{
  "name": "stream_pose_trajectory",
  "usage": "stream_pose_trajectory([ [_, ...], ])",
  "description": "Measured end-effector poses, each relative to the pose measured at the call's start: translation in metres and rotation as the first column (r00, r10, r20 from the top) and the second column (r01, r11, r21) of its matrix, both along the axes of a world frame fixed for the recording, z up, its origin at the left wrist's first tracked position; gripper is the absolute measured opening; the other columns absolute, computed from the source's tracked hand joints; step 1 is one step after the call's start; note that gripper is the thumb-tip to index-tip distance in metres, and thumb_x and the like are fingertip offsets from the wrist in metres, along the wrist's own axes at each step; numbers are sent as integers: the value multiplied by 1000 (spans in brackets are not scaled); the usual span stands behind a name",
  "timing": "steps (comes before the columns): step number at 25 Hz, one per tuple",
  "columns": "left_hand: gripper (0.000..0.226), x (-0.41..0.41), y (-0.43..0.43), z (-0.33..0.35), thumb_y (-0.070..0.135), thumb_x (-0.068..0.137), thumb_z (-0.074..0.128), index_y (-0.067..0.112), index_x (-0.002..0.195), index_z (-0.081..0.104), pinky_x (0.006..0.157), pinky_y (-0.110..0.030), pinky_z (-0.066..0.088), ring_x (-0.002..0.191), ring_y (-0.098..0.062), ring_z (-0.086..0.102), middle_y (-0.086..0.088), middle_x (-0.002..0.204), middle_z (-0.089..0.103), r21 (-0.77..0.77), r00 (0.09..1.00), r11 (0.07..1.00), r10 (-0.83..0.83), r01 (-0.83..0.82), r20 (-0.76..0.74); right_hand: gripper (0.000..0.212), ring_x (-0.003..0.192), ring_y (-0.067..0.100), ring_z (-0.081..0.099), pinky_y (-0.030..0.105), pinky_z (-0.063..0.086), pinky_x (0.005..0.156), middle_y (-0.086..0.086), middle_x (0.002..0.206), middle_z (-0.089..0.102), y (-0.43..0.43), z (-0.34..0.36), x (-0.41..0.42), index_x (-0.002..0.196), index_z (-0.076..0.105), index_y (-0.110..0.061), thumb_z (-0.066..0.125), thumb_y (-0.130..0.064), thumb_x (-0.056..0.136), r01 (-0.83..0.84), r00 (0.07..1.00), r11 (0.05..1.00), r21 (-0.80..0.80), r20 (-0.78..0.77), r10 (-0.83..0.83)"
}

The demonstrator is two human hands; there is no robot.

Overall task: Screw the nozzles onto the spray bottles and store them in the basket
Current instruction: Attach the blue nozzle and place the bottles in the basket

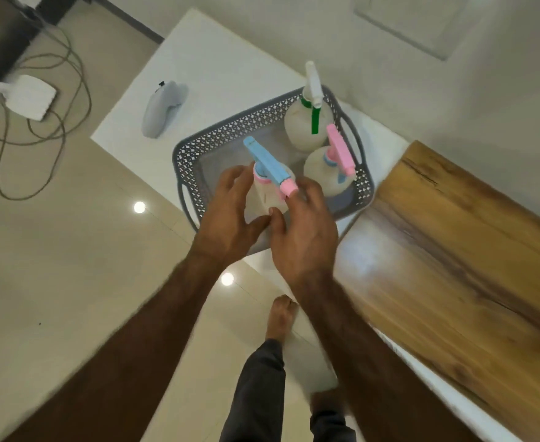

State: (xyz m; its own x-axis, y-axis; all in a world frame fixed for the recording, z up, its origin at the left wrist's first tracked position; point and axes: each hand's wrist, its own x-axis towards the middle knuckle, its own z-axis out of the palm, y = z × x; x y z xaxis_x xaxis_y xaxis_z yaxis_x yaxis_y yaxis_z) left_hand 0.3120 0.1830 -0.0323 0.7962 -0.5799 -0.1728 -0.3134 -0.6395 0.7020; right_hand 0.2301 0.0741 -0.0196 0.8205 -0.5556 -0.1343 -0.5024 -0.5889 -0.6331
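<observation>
Basket far right: filled by green-nozzle bottle (305, 122) and pink-nozzle bottle (326, 173).
Basket (192, 173) left half: open floor, except near the blue-nozzle bottle (268, 193).
Desk (205, 68) far left: bare around grey controller (161, 110).

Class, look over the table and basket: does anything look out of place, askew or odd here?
Little stands out. All three spray bottles, the green, the pink and the blue, sit in the basket with nozzles on. The one stray is a grey controller lying on the table, apart from the basket.

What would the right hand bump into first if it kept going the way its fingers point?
Probably the blue-nozzle bottle: the right hand is already at its side, fingers aimed up past it. Depth is blurry.
</observation>
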Motion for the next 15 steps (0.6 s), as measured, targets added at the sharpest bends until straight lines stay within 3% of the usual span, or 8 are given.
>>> stream_pose_trajectory([
  [3,79,41,-10,-17,33,79,76,14,149,45,102,-55,54,133,-27,51,-10,147,51,-19,999,1000,-8,7,-32,51,126,33,62,47,58,100,12,151,51,-6,-16,38,146,52,-15,67,-17,97,-10,999,998,-54,-39,8],
  [6,80,75,-19,-31,33,77,76,11,148,47,101,-56,54,131,-33,54,-14,146,53,1,999,999,-36,36,-17,56,126,33,61,46,55,99,10,155,46,-12,-30,65,153,45,-19,60,-17,99,1,998,998,-64,-68,-5],
  [9,62,95,-25,-42,28,81,76,5,136,57,99,-36,49,122,-36,59,-19,135,60,23,997,998,-66,65,48,62,134,34,55,44,52,103,15,155,44,-11,-39,82,156,42,-15,57,-15,96,1,997,998,-66,-80,-7],
  [11,54,104,-29,-47,29,86,75,4,131,60,96,-32,46,117,-31,61,-18,130,62,16,997,999,-48,47,55,63,134,37,55,45,53,102,17,155,45,-9,-43,90,155,43,-11,57,-14,94,4,997,999,-42,-76,-7],
  [15,57,121,-34,-59,31,94,69,9,144,53,95,-51,56,126,-30,56,-14,140,59,-24,994,996,-88,90,68,61,133,35,55,44,51,102,13,160,40,-14,-46,104,156,39,-11,54,-13,98,36,994,999,20,-106,-34],
])
